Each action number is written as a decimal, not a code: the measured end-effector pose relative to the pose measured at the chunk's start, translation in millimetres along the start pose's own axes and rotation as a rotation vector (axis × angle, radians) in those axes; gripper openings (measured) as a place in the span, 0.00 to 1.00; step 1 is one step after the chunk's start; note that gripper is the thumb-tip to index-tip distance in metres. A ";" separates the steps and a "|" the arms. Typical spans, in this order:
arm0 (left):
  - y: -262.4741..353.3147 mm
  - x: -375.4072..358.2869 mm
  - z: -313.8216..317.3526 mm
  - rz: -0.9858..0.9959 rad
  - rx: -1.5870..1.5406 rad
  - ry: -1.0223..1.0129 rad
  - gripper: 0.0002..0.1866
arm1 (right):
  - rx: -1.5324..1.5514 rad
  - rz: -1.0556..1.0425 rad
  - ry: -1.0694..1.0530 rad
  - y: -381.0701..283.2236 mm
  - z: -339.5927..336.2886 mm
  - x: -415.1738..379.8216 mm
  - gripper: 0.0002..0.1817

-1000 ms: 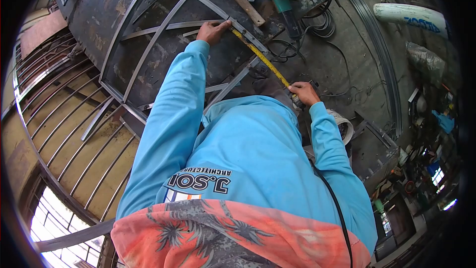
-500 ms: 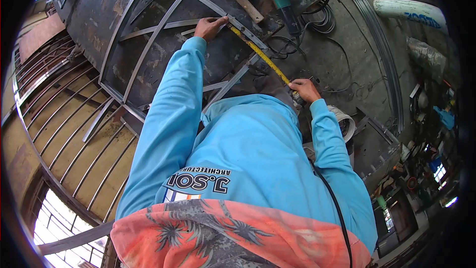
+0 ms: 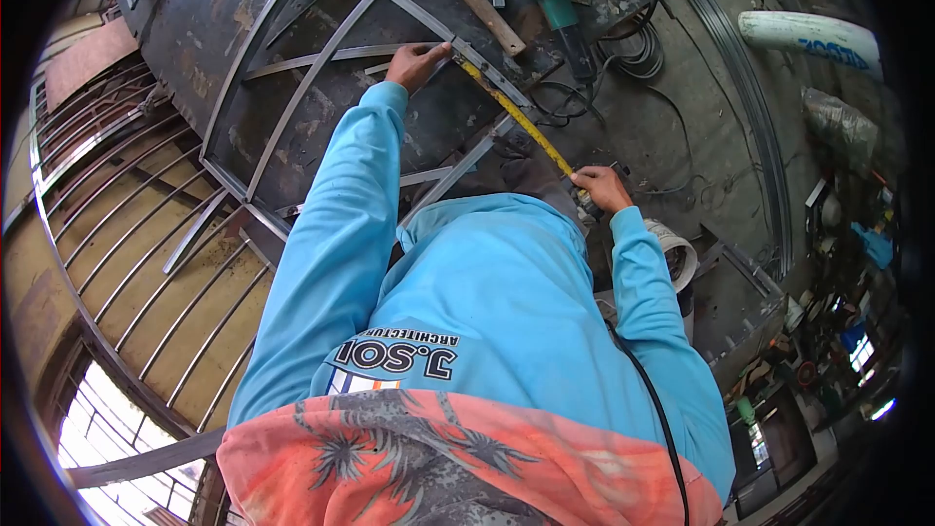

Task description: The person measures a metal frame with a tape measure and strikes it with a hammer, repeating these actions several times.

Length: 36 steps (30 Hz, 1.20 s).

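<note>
A yellow tape measure [image 3: 534, 132] is stretched between my two hands, its blade running slantwise along the edge of a grey metal frame [image 3: 411, 10]. My left hand [image 3: 419, 66] is closed in a pinch at the blade's far end, against the frame's bar. Closed round the tape's case is my right hand [image 3: 604, 189], close to my body; the case is partly hidden by the fingers. The frame has curved bars and lies on a dark metal worktable [image 3: 185, 15].
Beyond the frame lie a hammer [image 3: 469, 2] and a green angle grinder [image 3: 560, 15] with its coiled cord. A white bucket [image 3: 685, 263] stands by my right forearm. Long metal bars [image 3: 750, 102] and a white pipe [image 3: 808, 37] lie to the right. A barred grille [image 3: 136, 263] is at left.
The whole view has shifted slightly, so the table and tools sit a little lower and further right. Both hands keep their hold on the stretched tape measure.
</note>
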<state>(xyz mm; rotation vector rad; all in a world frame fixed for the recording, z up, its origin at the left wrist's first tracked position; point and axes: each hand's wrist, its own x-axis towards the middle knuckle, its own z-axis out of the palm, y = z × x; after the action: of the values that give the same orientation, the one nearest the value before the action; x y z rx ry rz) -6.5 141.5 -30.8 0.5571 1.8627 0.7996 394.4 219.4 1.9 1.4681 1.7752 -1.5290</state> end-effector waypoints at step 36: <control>-5.1 48.4 -42.1 -0.053 -0.995 0.341 0.16 | -0.091 -0.172 0.218 -95.1 31.5 52.7 0.14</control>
<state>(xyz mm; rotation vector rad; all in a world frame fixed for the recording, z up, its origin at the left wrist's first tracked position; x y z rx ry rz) -64.6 159.3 -52.1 -0.2757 1.4890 1.6918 281.7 228.4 -4.4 1.5208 2.1176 -1.3893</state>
